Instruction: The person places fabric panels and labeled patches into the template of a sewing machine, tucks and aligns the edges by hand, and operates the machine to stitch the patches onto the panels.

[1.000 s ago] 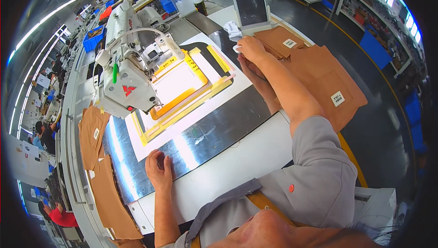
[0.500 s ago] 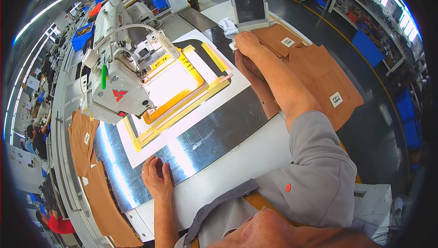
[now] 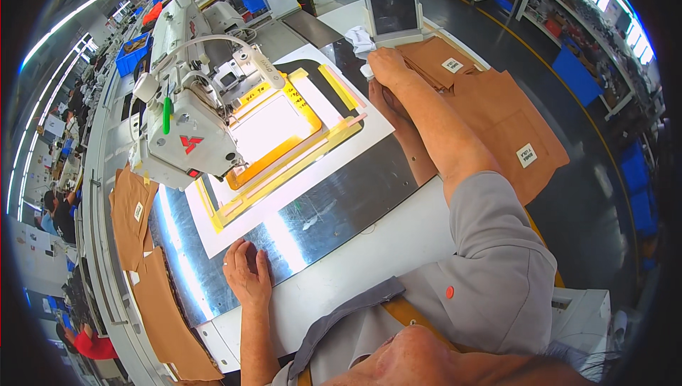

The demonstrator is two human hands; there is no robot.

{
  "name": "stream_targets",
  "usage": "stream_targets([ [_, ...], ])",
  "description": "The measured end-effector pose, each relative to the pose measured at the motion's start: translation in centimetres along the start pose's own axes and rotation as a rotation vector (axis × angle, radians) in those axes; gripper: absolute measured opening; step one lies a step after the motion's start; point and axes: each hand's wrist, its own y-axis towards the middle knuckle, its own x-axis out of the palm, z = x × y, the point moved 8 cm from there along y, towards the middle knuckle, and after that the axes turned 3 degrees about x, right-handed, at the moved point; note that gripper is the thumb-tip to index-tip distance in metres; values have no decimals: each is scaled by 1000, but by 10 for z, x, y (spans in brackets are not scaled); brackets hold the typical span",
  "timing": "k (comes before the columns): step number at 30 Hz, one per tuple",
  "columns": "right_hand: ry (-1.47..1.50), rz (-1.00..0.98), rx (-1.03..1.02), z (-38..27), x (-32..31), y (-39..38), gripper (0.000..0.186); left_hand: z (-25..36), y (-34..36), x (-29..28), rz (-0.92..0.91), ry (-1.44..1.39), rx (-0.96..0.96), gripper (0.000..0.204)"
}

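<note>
My left hand [image 3: 247,272] rests at the near edge of the shiny metal plate [image 3: 334,205], fingers loosely curled, thumb apart, nothing in it. My right arm reaches far forward. My right hand [image 3: 388,68] is closed beside a small white object [image 3: 366,71], in front of the tablet-like screen [image 3: 393,3]; its fingertips are hidden, and what they hold I cannot make out. On the left stands a white sewing machine [image 3: 188,126]. Under its head lies an orange-edged frame [image 3: 273,153] with yellow tape strips, on a white sheet [image 3: 217,240].
Brown fabric pieces [image 3: 497,119] with white labels lie stacked on the right, more brown pieces [image 3: 167,315] along the left edge. A crumpled white cloth [image 3: 360,41] sits by the screen. Behind are a blue bin [image 3: 131,55] and a dark cup [image 3: 305,1].
The whole view has shifted very slightly. Both hands stay where they were, and nothing else has visibly moved.
</note>
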Motion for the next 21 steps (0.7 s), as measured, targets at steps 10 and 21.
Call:
stream_targets([
  [10,669,76,16,18,-32,-27,15,4,1,-6,8,54,16,32],
  [21,999,-289,-426,-191,-60,-163,18,39,110,115,-306,-950,-456,32],
])
